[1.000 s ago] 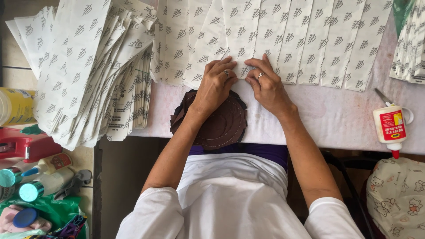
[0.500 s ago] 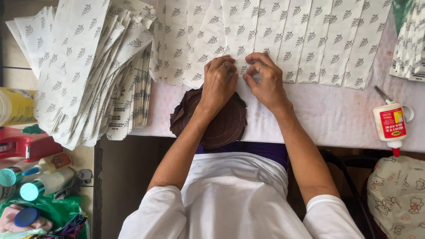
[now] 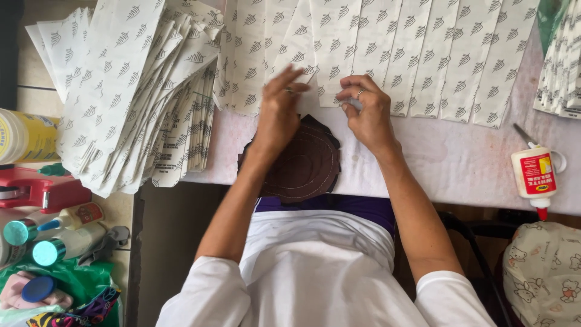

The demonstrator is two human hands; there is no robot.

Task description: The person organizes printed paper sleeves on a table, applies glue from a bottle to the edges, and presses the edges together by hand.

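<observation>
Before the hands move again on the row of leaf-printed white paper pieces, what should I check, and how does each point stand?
1. Left hand free of the paper: cannot tell; its fingers are spread and blurred over the row of leaf-printed white paper pieces.
2. Right hand on the paper: ok; its fingertips pinch the lower edge of one piece.
3. Row lying flat and overlapped on the pale cloth-covered table: ok.
4. Dark brown round stitched pad clear of the row: ok; it lies under the wrists, below the paper edge.
5. White glue bottle with red label out of the way: ok; it lies far to the right.
</observation>
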